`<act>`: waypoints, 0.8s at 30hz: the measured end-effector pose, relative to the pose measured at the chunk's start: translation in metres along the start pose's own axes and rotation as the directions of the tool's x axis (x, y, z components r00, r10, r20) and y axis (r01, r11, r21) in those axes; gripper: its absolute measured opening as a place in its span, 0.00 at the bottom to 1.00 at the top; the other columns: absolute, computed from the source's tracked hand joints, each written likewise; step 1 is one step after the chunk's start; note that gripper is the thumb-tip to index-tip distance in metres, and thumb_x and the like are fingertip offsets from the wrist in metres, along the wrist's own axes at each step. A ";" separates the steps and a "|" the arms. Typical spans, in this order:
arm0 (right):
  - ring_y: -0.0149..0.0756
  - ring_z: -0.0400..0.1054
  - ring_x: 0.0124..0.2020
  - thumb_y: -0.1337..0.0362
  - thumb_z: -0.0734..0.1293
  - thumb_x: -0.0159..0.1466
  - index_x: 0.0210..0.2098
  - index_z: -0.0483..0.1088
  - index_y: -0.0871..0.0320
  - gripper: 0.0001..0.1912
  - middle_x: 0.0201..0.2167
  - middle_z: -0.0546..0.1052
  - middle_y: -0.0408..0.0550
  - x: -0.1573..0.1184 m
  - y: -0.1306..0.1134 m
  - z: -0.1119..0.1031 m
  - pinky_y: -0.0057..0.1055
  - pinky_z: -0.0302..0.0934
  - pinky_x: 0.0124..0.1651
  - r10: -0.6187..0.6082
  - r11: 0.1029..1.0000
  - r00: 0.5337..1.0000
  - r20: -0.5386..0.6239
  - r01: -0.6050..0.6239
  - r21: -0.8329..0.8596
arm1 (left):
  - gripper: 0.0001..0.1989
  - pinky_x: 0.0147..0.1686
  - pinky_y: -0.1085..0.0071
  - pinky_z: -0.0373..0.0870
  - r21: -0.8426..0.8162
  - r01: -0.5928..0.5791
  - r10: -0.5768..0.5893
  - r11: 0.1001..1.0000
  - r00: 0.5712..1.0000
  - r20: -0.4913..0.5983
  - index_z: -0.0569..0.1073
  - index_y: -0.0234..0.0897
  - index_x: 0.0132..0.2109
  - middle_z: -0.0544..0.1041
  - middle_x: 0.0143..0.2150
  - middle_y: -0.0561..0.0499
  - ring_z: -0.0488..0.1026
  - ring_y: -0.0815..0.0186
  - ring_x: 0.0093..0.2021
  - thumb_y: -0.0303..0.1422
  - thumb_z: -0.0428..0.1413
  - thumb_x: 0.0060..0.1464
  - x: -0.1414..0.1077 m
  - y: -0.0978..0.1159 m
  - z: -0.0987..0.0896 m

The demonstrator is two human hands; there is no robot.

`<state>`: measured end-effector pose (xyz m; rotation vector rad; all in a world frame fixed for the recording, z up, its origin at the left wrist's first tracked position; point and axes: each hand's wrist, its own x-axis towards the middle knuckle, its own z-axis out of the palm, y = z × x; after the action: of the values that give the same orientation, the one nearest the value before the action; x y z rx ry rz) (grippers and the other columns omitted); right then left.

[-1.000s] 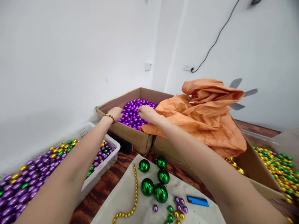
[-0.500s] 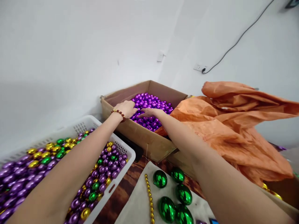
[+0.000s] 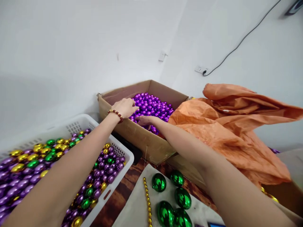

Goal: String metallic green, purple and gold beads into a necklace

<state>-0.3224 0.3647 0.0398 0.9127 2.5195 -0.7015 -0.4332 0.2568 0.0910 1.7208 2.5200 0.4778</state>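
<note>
Purple shiny beads (image 3: 153, 105) fill part of a cardboard box (image 3: 151, 146). My left hand (image 3: 125, 107), with a beaded bracelet (image 3: 115, 114) at the wrist, is over the box's left side at the edge of the beads. Its fingers curl down, and whatever they hold, if anything, is hidden. My right hand (image 3: 145, 120) reaches over the near wall, low among the purple beads. Its fingers are stretched out and apart from the thumb, with the tips partly hidden; I see nothing held in it.
A white plastic basket (image 3: 118, 176) of purple, gold and green beads stands at left. On a pale cloth (image 3: 132, 205) lie several large green balls (image 3: 159, 182) and a gold bead string (image 3: 147, 198). Orange sheeting (image 3: 227, 132) drapes over the right side.
My right hand has moved lower and nearer the box's near wall. My left hand has shifted slightly left. The whole view has moved a little.
</note>
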 end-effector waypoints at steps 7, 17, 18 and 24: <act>0.40 0.77 0.42 0.57 0.75 0.57 0.48 0.76 0.57 0.20 0.45 0.81 0.49 -0.010 -0.008 -0.009 0.31 0.74 0.41 -0.039 0.974 0.990 0.139 0.006 0.225 | 0.23 0.51 0.55 0.73 0.007 0.005 -0.005 1.000 1.000 -0.012 0.80 0.44 0.50 0.81 0.52 0.43 0.77 0.47 0.53 0.50 0.50 0.60 -0.002 0.001 0.000; 0.35 0.79 0.35 0.56 0.72 0.63 0.42 0.76 0.60 0.14 0.36 0.83 0.48 -0.021 -0.017 -0.007 0.28 0.74 0.39 -0.177 0.866 0.905 0.387 -0.044 0.498 | 0.22 0.52 0.56 0.73 -0.004 0.017 -0.017 1.000 0.999 -0.032 0.80 0.43 0.49 0.81 0.52 0.43 0.77 0.49 0.53 0.49 0.48 0.61 -0.006 0.001 -0.003; 0.35 0.79 0.35 0.56 0.72 0.63 0.43 0.76 0.61 0.15 0.36 0.83 0.48 -0.021 -0.017 -0.007 0.28 0.74 0.39 -0.189 0.846 0.892 0.410 -0.064 0.529 | 0.22 0.52 0.57 0.73 -0.007 0.020 -0.021 1.000 0.999 -0.038 0.80 0.44 0.49 0.81 0.51 0.43 0.77 0.49 0.53 0.49 0.48 0.61 -0.006 0.001 -0.003; 0.31 0.78 0.29 0.65 0.73 0.60 0.45 0.74 0.61 0.13 0.31 0.82 0.43 -0.019 -0.018 -0.003 0.25 0.74 0.35 -0.188 0.780 0.895 0.405 -0.114 0.615 | 0.21 0.51 0.55 0.73 -0.031 0.022 -0.025 0.999 0.997 -0.075 0.80 0.43 0.48 0.82 0.50 0.42 0.77 0.48 0.53 0.47 0.49 0.61 -0.007 0.000 -0.002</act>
<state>-0.3214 0.3454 0.0577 0.7646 1.8952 -1.6281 -0.4307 0.2506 0.0917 1.6919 2.5670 0.5870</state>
